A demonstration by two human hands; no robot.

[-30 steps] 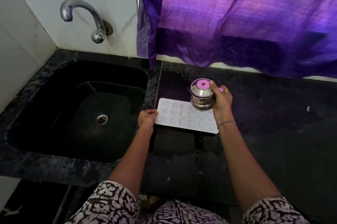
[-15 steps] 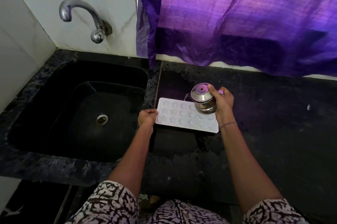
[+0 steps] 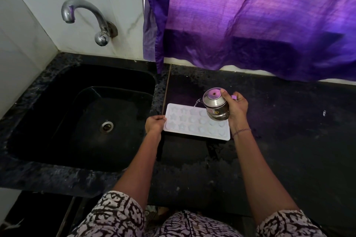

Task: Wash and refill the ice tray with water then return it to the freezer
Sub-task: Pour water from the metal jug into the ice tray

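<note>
A white ice tray (image 3: pixel 194 125) with star and heart shaped moulds lies flat on the black counter (image 3: pixel 279 140), just right of the sink. My left hand (image 3: pixel 154 124) grips the tray's left edge. My right hand (image 3: pixel 236 108) holds a small steel pot (image 3: pixel 215 106) with a pink-topped lid, tilted left over the tray's far right part. A thin stream of water (image 3: pixel 196 103) runs from its spout into the far row of moulds.
A black sink (image 3: pixel 86 117) with a steel drain lies to the left, under a curved steel tap (image 3: pixel 84 18) on the white tiled wall. A purple curtain (image 3: pixel 250 20) hangs over the counter's back edge. The counter near the tray looks wet.
The steel pot has tipped further to the left and water now pours from its spout into the tray. My left hand has stayed on the tray's left edge.
</note>
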